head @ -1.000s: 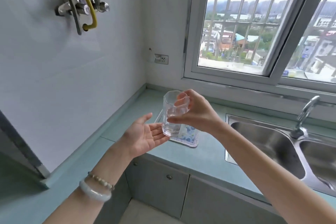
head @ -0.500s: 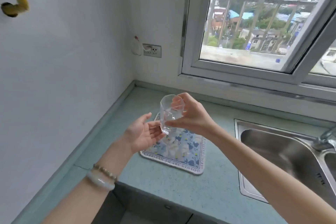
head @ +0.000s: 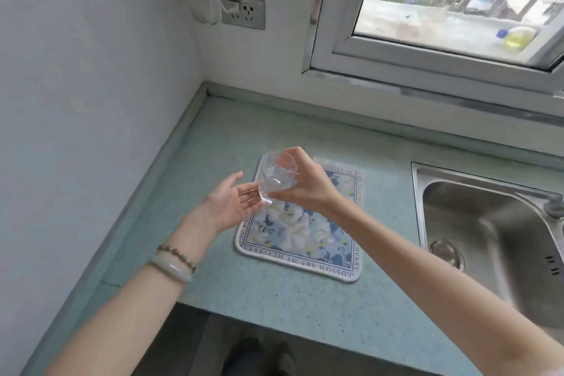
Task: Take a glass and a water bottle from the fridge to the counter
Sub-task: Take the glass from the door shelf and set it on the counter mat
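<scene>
My right hand (head: 308, 186) grips a clear faceted glass (head: 273, 178) by its side, holding it just above the far left part of a blue floral mat (head: 305, 238) on the pale green counter (head: 274, 299). My left hand (head: 230, 203) is open, palm up, fingers spread, right beside and slightly under the glass base; I cannot tell whether its fingertips touch the glass. No water bottle or fridge is in view.
A steel sink (head: 494, 232) lies to the right of the mat, with a tap (head: 554, 207) at the frame edge. White walls form a corner at left, with a socket (head: 242, 9) on the back wall. A window (head: 442, 9) sits above the counter.
The view has tilted down and closer to the counter. Both hands have lowered with the glass toward the mat; the grip on the glass is unchanged.
</scene>
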Demonstrator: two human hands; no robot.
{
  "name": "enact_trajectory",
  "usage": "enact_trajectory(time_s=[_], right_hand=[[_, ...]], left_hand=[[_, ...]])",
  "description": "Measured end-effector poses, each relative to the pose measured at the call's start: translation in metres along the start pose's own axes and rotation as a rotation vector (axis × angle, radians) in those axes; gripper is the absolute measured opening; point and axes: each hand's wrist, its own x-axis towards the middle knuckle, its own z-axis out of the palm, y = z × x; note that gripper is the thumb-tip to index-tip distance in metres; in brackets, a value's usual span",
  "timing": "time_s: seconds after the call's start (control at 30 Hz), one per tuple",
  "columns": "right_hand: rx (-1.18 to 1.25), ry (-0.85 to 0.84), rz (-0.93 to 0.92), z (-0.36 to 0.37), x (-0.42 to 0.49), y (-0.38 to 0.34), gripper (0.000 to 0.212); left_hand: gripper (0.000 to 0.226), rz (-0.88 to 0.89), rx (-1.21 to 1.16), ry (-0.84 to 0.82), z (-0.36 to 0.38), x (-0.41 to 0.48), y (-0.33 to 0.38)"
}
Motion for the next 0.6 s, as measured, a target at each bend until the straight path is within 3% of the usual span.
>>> enact_trajectory(time_s=[0.33,0.6], right_hand=[[0.007,-0.056,0.108,0.063,0.042,0.044,0.069],[0.011,-0.097,0.175,0.084,0.055,0.062,0.067]], left_hand=[[0.050,-0.119,0.090,0.026,-0.056,0.073,0.005],[0.049,-0.098,0.188,0.012,-0.069,0.094,0.003]])
